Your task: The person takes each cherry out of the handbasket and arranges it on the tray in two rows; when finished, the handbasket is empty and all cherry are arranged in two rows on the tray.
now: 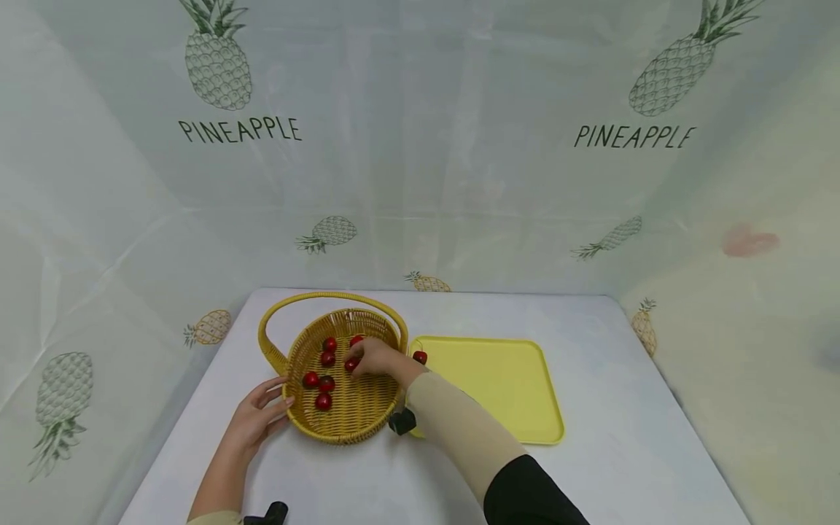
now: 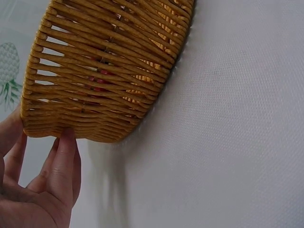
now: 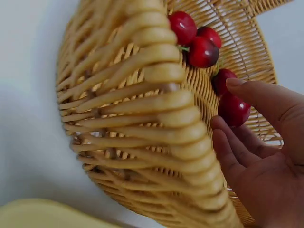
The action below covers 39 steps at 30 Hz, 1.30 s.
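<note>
A yellow-brown wicker basket (image 1: 367, 408) with a tall handle sits tilted toward the head camera on the white table. My left hand (image 1: 259, 415) grips its left rim, and the left wrist view shows that hand (image 2: 47, 185) at the edge of the weave. Inside the basket lie several dark red cherries (image 1: 323, 401). My right hand (image 1: 377, 359) reaches in over the right rim. Its thumb and fingers pinch a cherry (image 3: 234, 110), with another cherry (image 3: 223, 81) right beside it. Part of the basket's right inside is hidden by the right hand.
A yellow tray (image 1: 499, 386) lies right of the basket, partly covered by the right forearm. One cherry with a stem (image 1: 420, 357) is at the tray's upper left corner. A pineapple-print sheet (image 1: 433, 182) hangs behind and around the table (image 1: 630, 437).
</note>
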Tool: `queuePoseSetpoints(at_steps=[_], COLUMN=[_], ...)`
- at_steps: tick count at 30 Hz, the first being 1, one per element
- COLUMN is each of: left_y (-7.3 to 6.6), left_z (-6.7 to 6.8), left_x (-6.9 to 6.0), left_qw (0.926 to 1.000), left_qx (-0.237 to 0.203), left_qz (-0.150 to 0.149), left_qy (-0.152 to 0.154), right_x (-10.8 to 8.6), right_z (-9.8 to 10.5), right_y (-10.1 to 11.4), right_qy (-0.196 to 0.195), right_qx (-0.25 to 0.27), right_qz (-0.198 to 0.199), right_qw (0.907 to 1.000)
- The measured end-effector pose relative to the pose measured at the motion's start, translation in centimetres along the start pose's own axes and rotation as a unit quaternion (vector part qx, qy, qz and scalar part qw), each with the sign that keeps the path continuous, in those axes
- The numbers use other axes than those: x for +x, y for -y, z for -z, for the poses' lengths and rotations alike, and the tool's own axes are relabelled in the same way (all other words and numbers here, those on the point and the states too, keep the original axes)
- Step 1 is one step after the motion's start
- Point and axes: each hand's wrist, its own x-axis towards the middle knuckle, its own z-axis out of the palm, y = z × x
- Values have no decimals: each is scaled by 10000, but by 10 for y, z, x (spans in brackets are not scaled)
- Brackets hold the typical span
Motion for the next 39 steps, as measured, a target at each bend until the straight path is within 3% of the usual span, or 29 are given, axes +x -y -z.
queuePoseSetpoints(at_steps=[9,20,39], left_y=[1,3,2], left_z=[0,1,4], left_x=[0,3,4], left_qw=[10000,10000,9998], left_qx=[95,72,-68], left_qz=[8,25,123], left_qy=[-20,0,120], right_x=[-16,-39,-85], right_z=[2,10,39], right_y=[6,15,9], right_qy=[200,707,808], right_qx=[-216,-633,-564], right_qz=[349,805,1059], right_qw=[9990,9922,9895])
